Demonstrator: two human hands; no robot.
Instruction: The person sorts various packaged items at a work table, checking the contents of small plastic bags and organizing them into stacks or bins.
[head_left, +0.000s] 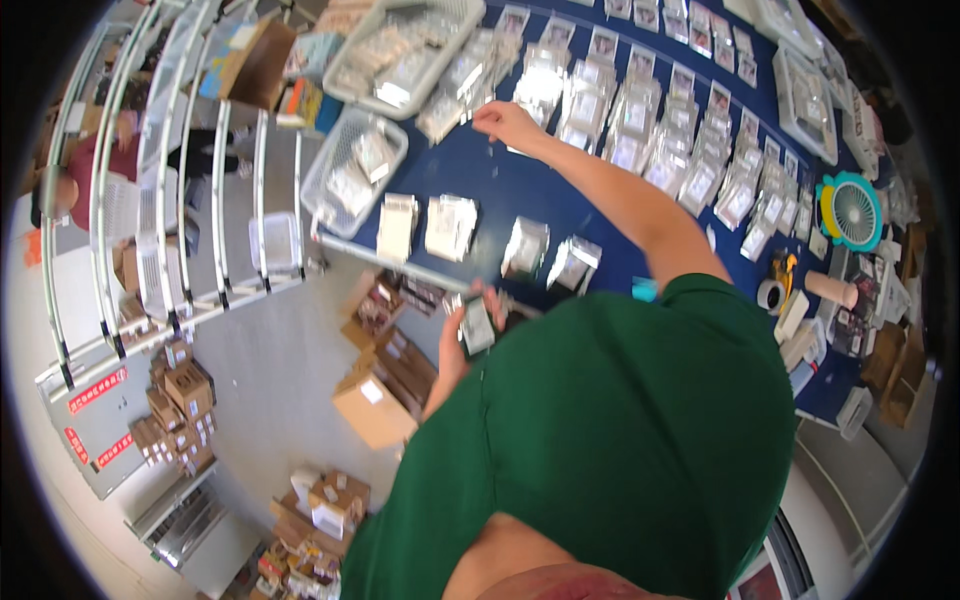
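My left hand (451, 339) grips a small clear-sleeved packet (477, 327) with a pale label, close to my body at the table's near edge. Out over the blue tabletop (457, 169), my right hand (504, 124) has its fingers curled together. Its fingertips are beside a row of overlapping clear packets (442, 116); whether they pinch anything is too small to tell. Between my hands lie two cream-coloured stacks (396, 227) (451, 226) and two piles of shiny plastic packets (525, 246) (574, 264).
Several overlapping packet rows (634, 120) run along the table, headed by picture cards (602, 43). Plastic baskets (405, 105) (311, 176) stand at the left end. A teal fan (855, 211) and yellow tape dispenser (784, 270) sit right. Cardboard boxes (375, 405) and a white rack (219, 202) stand beyond; another person (101, 169) is behind it.
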